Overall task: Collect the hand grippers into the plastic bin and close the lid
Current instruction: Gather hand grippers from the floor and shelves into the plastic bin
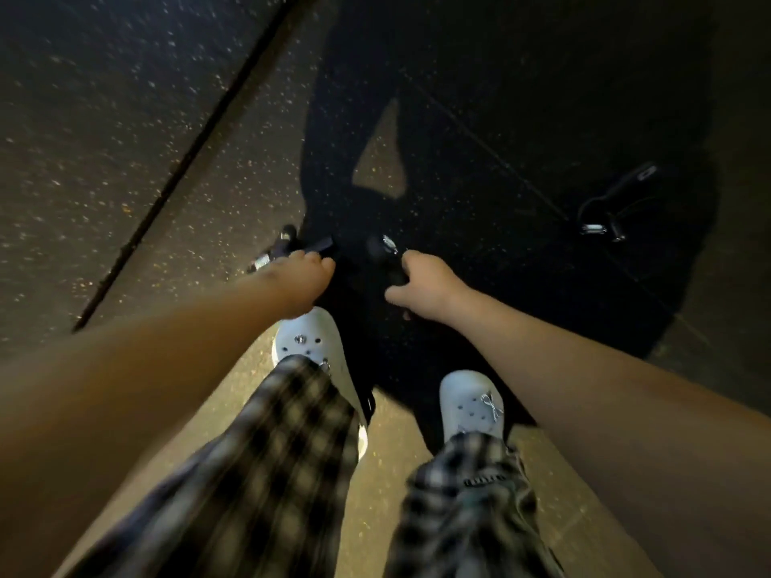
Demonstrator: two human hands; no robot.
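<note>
While the person stands looking straight down, two legs in checked trousers (pixel 267 473) fill the nearest part of the view, ending in white clogs (pixel 311 348) planted on a dark speckled floor (pixel 104 139). One clog sits directly beneath the left hand, the other below and slightly outward of the right wrist.

Both bare forearms reach forward and down past the shoes. Left hand (pixel 298 279) is curled over, fingers wrapped around the dark handle of a hand gripper (pixel 288 246) whose black grips and shiny spring coil poke out beyond and to the outer side of its knuckles. Right hand (pixel 421 285) is likewise clenched, its fingers closed on a second hand gripper (pixel 386 250); that one is mostly lost in the person's shadow, with only a glinting metal spring showing just beyond the fingertips, between the two hands.

Farther out, well apart from the right hand and off to its outer side, a third hand gripper (pixel 617 206) lies on the floor in shadow, its dark looped handles and bright coil faintly visible. Beyond the left hand, a dark seam (pixel 183 173) runs diagonally across the floor.
</note>
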